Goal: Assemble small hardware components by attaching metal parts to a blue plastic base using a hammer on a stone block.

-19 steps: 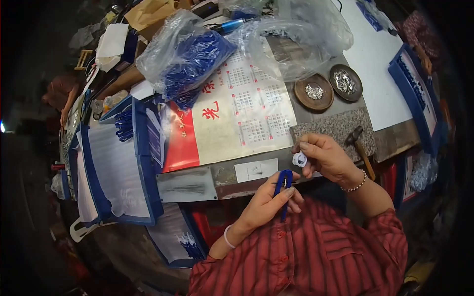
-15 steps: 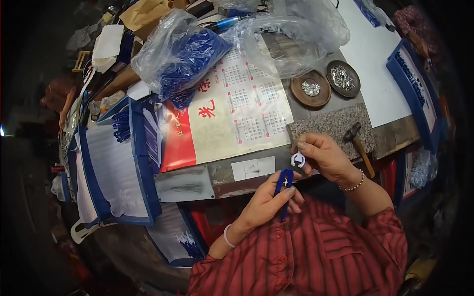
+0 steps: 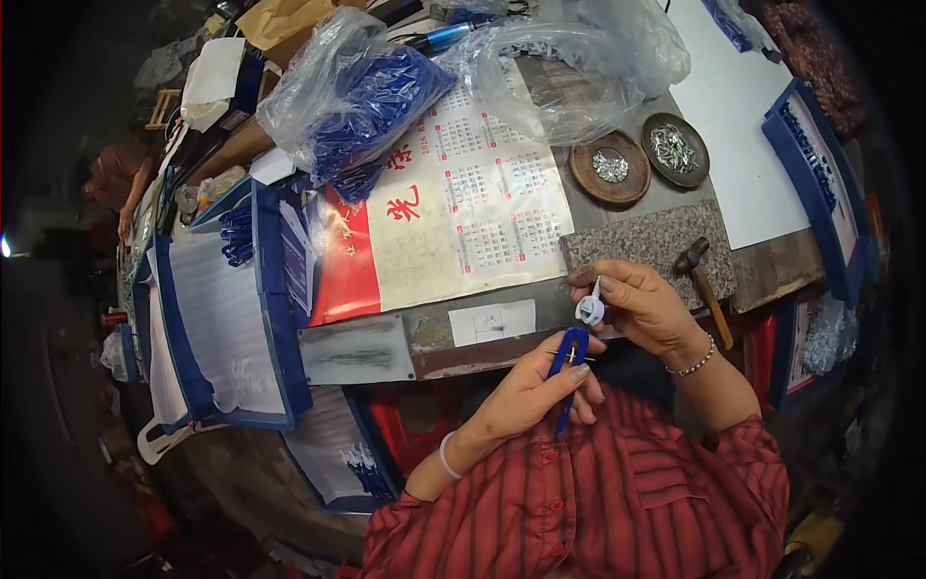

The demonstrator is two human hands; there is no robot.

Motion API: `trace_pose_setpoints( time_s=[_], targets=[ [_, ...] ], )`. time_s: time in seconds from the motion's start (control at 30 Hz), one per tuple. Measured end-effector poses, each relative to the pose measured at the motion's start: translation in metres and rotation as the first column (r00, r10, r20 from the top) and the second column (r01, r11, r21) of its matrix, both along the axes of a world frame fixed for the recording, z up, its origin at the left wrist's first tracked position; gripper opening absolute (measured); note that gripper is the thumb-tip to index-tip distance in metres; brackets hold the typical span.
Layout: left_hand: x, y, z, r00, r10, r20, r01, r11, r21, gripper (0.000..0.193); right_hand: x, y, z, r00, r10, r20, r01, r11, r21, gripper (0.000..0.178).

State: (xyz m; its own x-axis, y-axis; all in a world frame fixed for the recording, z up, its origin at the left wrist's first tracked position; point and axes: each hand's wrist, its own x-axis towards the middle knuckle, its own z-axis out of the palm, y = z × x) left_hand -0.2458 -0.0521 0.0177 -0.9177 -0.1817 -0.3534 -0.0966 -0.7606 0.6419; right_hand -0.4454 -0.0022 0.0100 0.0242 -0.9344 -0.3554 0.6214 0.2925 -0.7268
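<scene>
The left hand (image 3: 538, 388) grips a blue piece (image 3: 576, 334) in curled fingers. Near its tip, at one o'clock, the right hand (image 3: 648, 309) pinches a white piece (image 3: 589, 310); a hammer (image 3: 709, 297) lies at that hand's three o'clock.

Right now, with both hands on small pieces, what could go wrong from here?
The small white piece is pinched at the fingertips of the right hand, so it might slip and drop.

The thin metal pin sticks out on both sides of the blue piece in the left hand; it could prick a finger.

The hammer seems to reach past the front edge of the table, near the right forearm, which might knock it.
</scene>
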Motion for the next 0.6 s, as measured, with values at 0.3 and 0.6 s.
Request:
trace_pose_setpoints(
  time_s=[0.3, 0.6],
  targets=[
    [-0.002, 0.003, -0.002, 0.999, -0.034, 0.005, 0.033, 0.996, 0.077, 0.036, 0.004, 0.004, -0.009, 0.997, 0.036, 0.072, -0.03, 0.997, -0.076, 0.031],
    [-0.009, 0.004, -0.002, 0.999, -0.02, -0.03, 0.024, 0.989, 0.148, 0.039, 0.007, 0.006, -0.015, 0.994, 0.085, 0.064, -0.071, 0.979, -0.191, 0.026]
  ],
)
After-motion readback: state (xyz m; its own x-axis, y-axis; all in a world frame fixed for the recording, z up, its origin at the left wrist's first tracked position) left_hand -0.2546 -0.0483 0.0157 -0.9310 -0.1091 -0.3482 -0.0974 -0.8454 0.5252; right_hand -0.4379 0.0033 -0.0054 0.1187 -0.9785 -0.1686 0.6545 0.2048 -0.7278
